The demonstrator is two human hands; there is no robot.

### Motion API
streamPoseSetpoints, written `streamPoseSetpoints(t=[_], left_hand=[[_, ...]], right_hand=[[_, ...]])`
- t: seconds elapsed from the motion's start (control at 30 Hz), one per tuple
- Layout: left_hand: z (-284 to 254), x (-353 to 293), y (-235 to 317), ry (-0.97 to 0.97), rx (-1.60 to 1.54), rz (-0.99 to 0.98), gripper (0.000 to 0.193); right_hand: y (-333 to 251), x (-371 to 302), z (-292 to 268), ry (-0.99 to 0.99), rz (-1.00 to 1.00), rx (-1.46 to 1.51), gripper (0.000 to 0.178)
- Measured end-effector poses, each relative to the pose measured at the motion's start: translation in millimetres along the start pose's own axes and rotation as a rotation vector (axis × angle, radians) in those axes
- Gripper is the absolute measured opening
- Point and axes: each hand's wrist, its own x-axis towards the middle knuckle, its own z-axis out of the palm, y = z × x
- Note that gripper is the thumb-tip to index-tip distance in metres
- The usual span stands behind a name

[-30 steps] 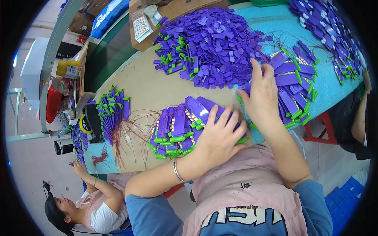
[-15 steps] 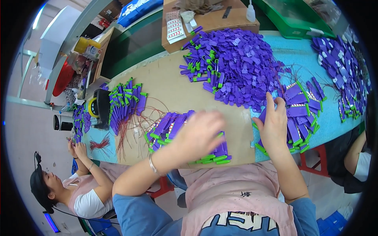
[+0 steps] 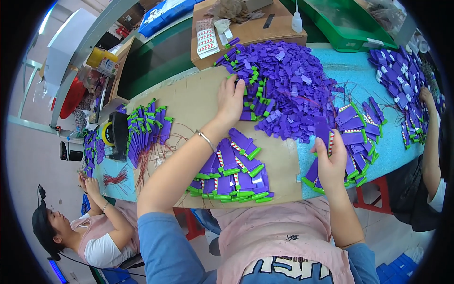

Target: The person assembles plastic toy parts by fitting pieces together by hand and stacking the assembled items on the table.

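Note:
My right hand (image 3: 332, 163) is closed on a flat purple plastic piece (image 3: 323, 128) with a red-and-white striped strip, held upright between thumb and fingers. At the left edge of a large heap of purple plastic parts (image 3: 288, 90), my left hand (image 3: 229, 102) has its fingers curled among green-tipped purple pieces (image 3: 255, 97). What its fingertips hold is hidden. Nearer to me lies a pile of purple pieces with green ends and striped strips (image 3: 231, 173). A similar pile (image 3: 352, 142) sits beside my right hand, on the blue mat.
A wooden box (image 3: 255, 28) at the back bears a striped sticker sheet (image 3: 206, 40) and a white bottle (image 3: 296, 21). A green tray (image 3: 350, 28) stands far right. Left are wired pieces (image 3: 146, 125) and a black tape dispenser (image 3: 118, 135). Co-workers sit on both sides.
My left hand has moved away from the near pile, up to the heap's left edge. My right hand now raises a striped purple piece. A co-worker's hand has reached in at the right.

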Motion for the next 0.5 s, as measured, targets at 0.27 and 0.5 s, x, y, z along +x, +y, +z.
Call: streamPoseSetpoints(t=[0.27, 0.5], left_hand=[[-4.6, -46.8, 60.7, -0.038, -0.154, -0.063, 0.066], [-41.3, -145.7, 111.4, -0.415, 0.461, 0.348, 0.041]], right_hand=[[1.8, -2.5, 35.8, -0.384, 0.307, 0.551, 0.020], [22.2, 10.5, 38.3, -0.308, 0.258, 0.395, 0.026]])
